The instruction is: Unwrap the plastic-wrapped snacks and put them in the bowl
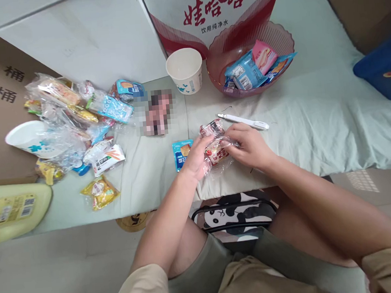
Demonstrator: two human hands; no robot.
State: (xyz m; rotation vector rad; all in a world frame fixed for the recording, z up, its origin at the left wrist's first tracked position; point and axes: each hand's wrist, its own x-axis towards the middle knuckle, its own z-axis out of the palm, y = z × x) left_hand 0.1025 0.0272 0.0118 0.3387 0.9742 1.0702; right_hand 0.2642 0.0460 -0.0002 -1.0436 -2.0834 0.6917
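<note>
Both of my hands are closed on a small clear plastic bag of snack packets (216, 150) that rests on the pale green cloth (316, 122). My left hand (196, 158) grips its left side and my right hand (248, 144) pinches its right side. A red and white packet shows through the plastic, and a reddish wrapped piece sticks up at the top. A blue snack packet (181, 153) lies just left of my left hand. A white pen-shaped tool (243, 121) lies just beyond my right hand.
A pink plastic bowl (276, 37) with blue and pink packets and a white paper cup (184, 70) stand at the back before a red and white carton (214, 8). Several loose snack packets (76, 116) and a tipped paper cup (30, 139) lie left. A blue bin (385, 68) sits far right.
</note>
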